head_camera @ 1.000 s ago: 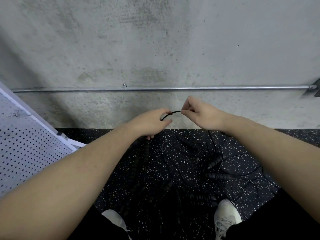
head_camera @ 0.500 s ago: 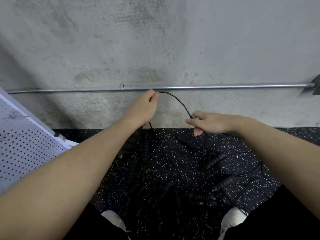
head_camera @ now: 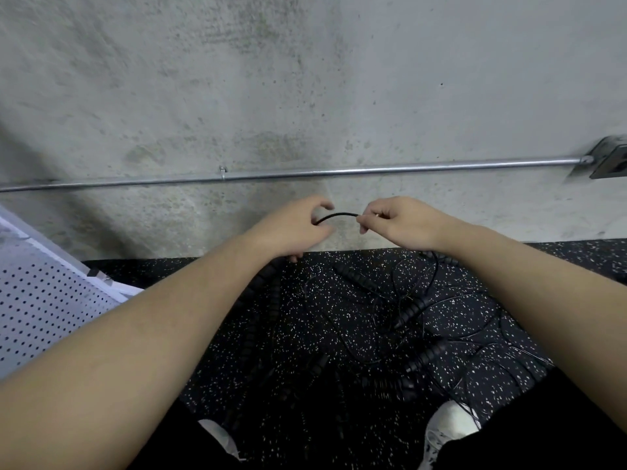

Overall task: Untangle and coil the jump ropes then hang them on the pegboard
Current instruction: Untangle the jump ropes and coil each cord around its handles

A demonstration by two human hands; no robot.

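Where the two forearms converge before the wall: left hand (head_camera: 294,228), fingers and thumb curled round a thin black cord (head_camera: 337,216), gripping one end of a short raised arc; right hand (head_camera: 397,220), thumb and forefinger pinching the other end of that arc, remaining fingers curled under. Arc held up between the two hands, bowed upward, seen against the grey concrete wall (head_camera: 305,79). Below the left hand, dark ribbed handles hanging down toward the floor, partly hidden by the wrist. Beneath and between the arms, tangled jump ropes (head_camera: 400,320) spread over the black speckled floor (head_camera: 339,293): thin black cords looping across one another, several ribbed black handles lying among them; which cord belongs to which handle cannot be told. At the lower edge, two white shoes (head_camera: 448,425) touching the edge of the tangle. At far left, white pegboard (head_camera: 40,307) tilted, with rows of small holes. Along the wall, horizontal metal conduit (head_camera: 373,171) running to a junction box (head_camera: 610,161) at far right.
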